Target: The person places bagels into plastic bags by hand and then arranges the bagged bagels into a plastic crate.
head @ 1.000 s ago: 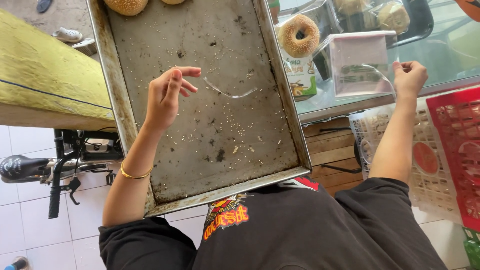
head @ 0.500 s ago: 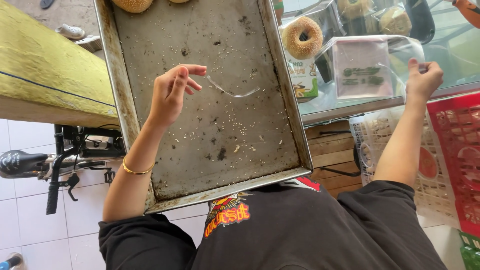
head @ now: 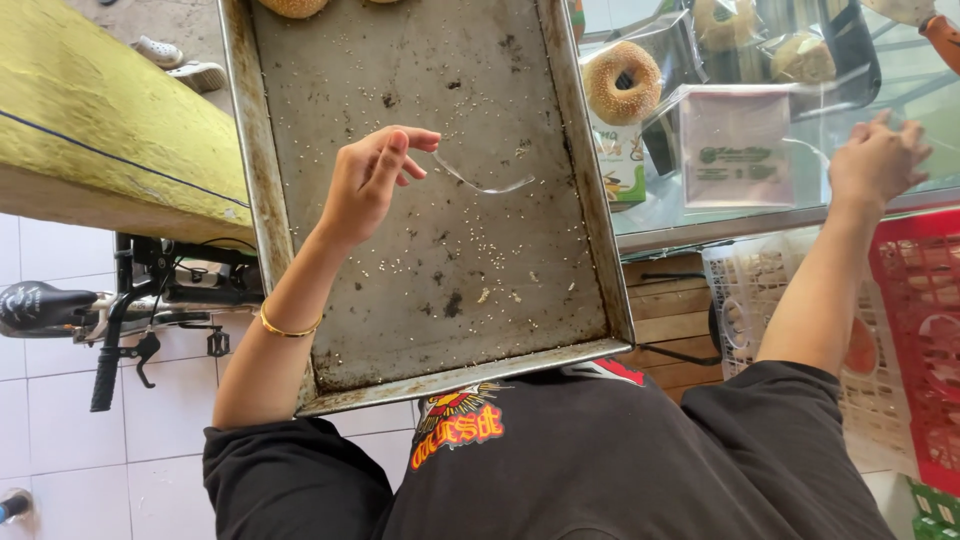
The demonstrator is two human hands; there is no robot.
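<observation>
Hands at a street bakery counter, seen from above. Left hand (head: 372,182) hovers over a worn metal baking tray (head: 262,215), thumb and forefinger pinched shut on one end of a thin clear strip (head: 482,184); the other fingers are loosely curled. The strip arcs rightward from the fingertips and hangs just above the tray floor, its far end free. Right hand (head: 880,160) reaches well apart to the glass counter (head: 650,215), back towards the camera, fingers bent near a clear bag (head: 735,145) holding a pale pink card. Whether it grips the bag cannot be told.

Handling: the strip appears to be almost weightless plastic film, limp and slippery. It probably curls and clings, so a fingertip pinch at the very end, as shown, seems the only sound hold. It is hard to see against the grey metal.

Surface: the tray is scuffed, stained and scattered with sesame seeds (head: 440,265). A sesame ring bread (head: 622,82) lies on the counter beside its right rim.

Room: a yellow ledge (head: 100,130) lies to the left, with a bicycle handlebar (head: 105,335) over a white tiled floor (head: 60,440). A white crate (head: 750,290) and a red crate (head: 920,340) stand under the counter. A gold bangle (head: 288,328) circles the left wrist.
</observation>
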